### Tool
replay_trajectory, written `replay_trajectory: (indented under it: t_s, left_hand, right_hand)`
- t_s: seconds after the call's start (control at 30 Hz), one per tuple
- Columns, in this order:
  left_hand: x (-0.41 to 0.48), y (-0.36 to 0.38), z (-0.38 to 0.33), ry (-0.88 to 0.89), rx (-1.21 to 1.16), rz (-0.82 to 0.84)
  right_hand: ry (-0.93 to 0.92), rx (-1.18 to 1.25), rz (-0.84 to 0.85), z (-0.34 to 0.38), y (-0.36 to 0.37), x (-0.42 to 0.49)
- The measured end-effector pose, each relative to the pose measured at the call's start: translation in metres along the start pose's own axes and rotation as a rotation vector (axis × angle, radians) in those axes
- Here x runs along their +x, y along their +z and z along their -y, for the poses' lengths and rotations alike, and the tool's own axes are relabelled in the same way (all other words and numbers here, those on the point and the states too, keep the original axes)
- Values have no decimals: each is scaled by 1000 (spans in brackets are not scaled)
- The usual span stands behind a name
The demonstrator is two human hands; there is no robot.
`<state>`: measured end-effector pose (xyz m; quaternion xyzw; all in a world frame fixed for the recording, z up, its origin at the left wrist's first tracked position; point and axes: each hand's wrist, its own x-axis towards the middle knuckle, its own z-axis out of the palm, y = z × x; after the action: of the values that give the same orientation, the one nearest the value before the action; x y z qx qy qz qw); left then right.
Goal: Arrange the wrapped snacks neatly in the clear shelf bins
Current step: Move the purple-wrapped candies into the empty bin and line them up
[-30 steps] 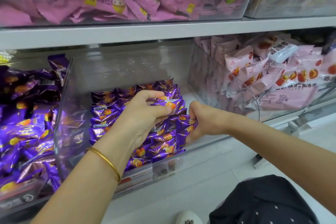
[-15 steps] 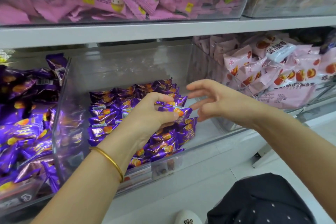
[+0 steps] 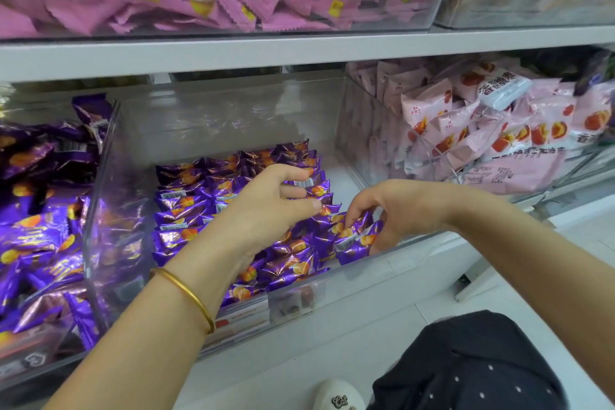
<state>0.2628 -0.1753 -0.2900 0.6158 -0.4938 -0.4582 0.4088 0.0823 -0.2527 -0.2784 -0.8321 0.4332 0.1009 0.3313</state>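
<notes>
On the middle shelf, both hands are now down in the clear bin.

Left of it, a neighbouring bin holds loose purple packs. The purple snacks lie in rows along the clear bin's floor. The left hand has eased its earlier pinch and now lies over the middle row, fingers fairly straight, nothing plainly held. The right hand, lifted and spread half a second ago, has dropped to the near right end, thumb and curled fingers gripping a purple packet. It looks set to tuck the packet into line. Pink packs fill the bin on the right.
</notes>
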Motion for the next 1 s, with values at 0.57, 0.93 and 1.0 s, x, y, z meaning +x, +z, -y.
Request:
replay_trajectory:
  t_s: [0.57, 0.93, 1.0]
  left_hand:
    - [-3, -7, 4, 11, 23, -50]
    - [-68, -61, -30, 227, -161, -149]
    - [-88, -84, -32, 276, -210, -220]
  right_hand:
    - [215, -50, 12, 19, 11, 4]
    - [-99, 139, -411, 75, -2, -21]
    - [-239, 217, -384, 107, 9, -16]
